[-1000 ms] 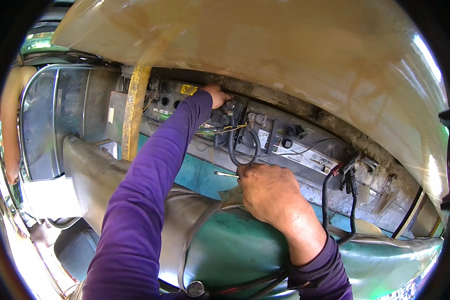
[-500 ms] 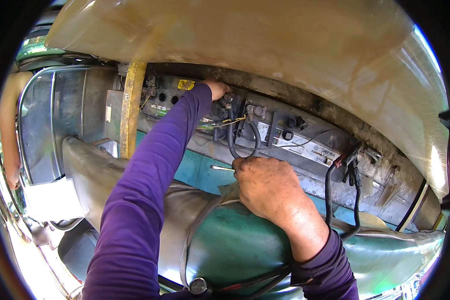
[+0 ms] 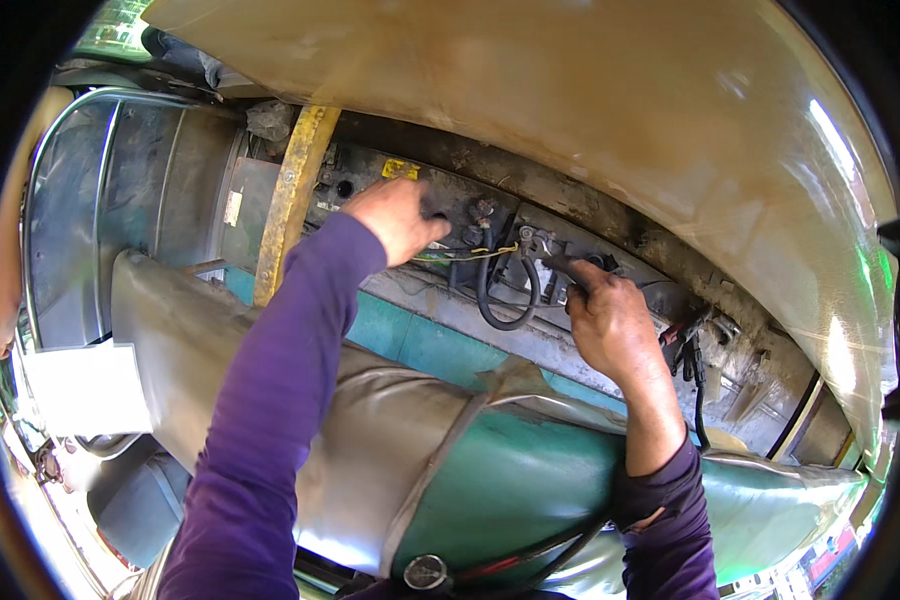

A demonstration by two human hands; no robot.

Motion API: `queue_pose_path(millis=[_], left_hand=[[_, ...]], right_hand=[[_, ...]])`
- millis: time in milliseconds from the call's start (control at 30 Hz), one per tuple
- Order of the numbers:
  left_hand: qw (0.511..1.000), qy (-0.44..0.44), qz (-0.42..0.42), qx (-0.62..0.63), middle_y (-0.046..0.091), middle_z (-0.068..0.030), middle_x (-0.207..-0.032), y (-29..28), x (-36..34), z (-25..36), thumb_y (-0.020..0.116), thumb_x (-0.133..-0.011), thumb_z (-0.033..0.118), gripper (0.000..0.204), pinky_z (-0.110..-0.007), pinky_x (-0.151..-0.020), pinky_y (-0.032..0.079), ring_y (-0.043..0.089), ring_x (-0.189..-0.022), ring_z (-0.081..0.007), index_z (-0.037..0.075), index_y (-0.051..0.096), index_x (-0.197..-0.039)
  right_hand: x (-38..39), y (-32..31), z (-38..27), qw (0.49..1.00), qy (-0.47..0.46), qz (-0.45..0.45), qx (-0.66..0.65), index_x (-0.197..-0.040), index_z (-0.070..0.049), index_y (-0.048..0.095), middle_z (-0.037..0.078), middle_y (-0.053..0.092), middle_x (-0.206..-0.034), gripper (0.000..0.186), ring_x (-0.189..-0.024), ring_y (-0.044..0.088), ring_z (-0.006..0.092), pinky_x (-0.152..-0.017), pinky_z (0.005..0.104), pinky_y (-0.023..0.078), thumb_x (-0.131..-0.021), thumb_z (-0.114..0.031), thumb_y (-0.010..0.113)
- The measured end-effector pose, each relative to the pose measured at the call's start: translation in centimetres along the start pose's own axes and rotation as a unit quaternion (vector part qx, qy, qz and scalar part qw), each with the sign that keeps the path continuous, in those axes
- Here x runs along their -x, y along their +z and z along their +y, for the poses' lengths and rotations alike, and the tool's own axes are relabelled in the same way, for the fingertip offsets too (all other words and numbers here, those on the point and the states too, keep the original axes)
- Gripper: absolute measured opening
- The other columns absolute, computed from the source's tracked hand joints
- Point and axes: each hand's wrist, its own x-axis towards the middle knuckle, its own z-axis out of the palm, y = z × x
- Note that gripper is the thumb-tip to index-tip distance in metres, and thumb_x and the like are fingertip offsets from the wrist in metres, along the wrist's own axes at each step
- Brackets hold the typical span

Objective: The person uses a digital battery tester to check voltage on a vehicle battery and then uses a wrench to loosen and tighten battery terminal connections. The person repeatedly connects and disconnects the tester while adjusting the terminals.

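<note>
Two dark, dirty batteries lie end to end in a recess: the left battery (image 3: 370, 167) carries a yellow label, the right battery (image 3: 660, 300) a white one. Over the left battery hovers my left hand (image 3: 395, 215), thumb and forefinger apart; its fingertips are blurred. My right hand (image 3: 615, 325) is closed beside the right battery's terminal (image 3: 530, 238), forefinger reaching toward it. A bit of silver metal, apparently the wrench (image 3: 547, 262), shows at those fingers; most of it is hidden. A looped black cable (image 3: 485, 305) joins the two batteries near both hands.
A brown panel (image 3: 570, 90) hangs overhead. One yellow post (image 3: 295, 190) stands left of the batteries. Nearer me is a brown and green padded seat (image 3: 500, 480). Red and black cables (image 3: 685, 345) rise at the right. Another person's arm (image 3: 5, 260) shows at the far left.
My left hand has drawn back from the left battery's terminal, toward the left. My right hand has moved up and right with the wrench, to the right battery's terminal. The view has shifted slightly.
</note>
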Motion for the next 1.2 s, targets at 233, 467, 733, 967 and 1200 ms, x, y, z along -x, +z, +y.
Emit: queue_pose_path(millis=[233, 467, 733, 967, 1200], left_hand=[[0.986, -0.005, 0.167, 0.003, 0.07, -0.0253, -0.112, -1.9, -0.9, -1.7, 0.066, -0.091, 0.033, 0.042, -0.047, -0.097, 0.053, 0.067, -0.109, -0.0379, -0.001, 0.068, -0.115], [0.978, 0.004, 0.194, 0.071, 0.07, -0.0257, -0.11, -3.8, -0.5, -4.2, 0.067, -0.09, 0.031, 0.038, -0.047, -0.098, 0.052, 0.067, -0.107, -0.0413, -0.001, 0.071, -0.11], [0.982, 0.006, 0.173, 0.076, 0.071, -0.0229, -0.112, -4.0, -0.1, -2.7, 0.067, -0.09, 0.028, 0.036, -0.047, -0.096, 0.054, 0.068, -0.107, -0.0391, 0.002, 0.07, -0.114], [0.988, 0.022, 0.137, 0.073, 0.071, -0.0229, -0.111, -3.8, 0.2, -1.8, 0.066, -0.092, 0.028, 0.036, -0.047, -0.096, 0.054, 0.068, -0.107, -0.039, 0.001, 0.07, -0.115], [0.986, 0.027, 0.145, 0.074, 0.07, -0.0242, -0.112, -3.3, -0.2, -1.9, 0.067, -0.091, 0.029, 0.039, -0.047, -0.095, 0.054, 0.068, -0.106, -0.0394, 0.0, 0.068, -0.117]], right_hand=[[-0.1, -1.1, -3.6, 0.856, 0.035, -0.101, -0.505, -0.14, 0.0, 0.052, 0.014, 0.069, -0.118, 0.085, -0.105, 0.068, 0.0248, -0.096, 0.041, 0.053, -0.07, -0.021, 0.093], [-10.1, 2.4, -5.2, 0.997, -0.034, 0.035, -0.065, -0.122, 0.008, 0.06, 0.032, 0.067, -0.114, 0.068, -0.112, 0.063, 0.047, -0.095, 0.0491, 0.05, -0.099, -0.057, 0.055], [-14.1, 7.9, -3.2, 0.975, -0.002, 0.204, -0.091, -0.128, 0.01, 0.055, 0.037, 0.061, -0.122, 0.069, -0.122, 0.054, 0.0534, -0.105, 0.0512, 0.042, -0.107, -0.053, 0.037], [-14.1, 7.4, -5.0, 0.995, -0.032, 0.091, 0.004, -0.118, 0.008, 0.058, 0.038, 0.064, -0.109, 0.062, -0.11, 0.059, 0.053, -0.097, 0.0545, 0.048, -0.108, -0.049, 0.036], [-17.3, 8.1, 2.6, 0.978, 0.108, 0.109, -0.141, -0.138, 0.008, 0.047, 0.036, 0.054, -0.134, 0.074, -0.13, 0.049, 0.0484, -0.111, 0.0493, 0.038, -0.106, -0.057, 0.03]])
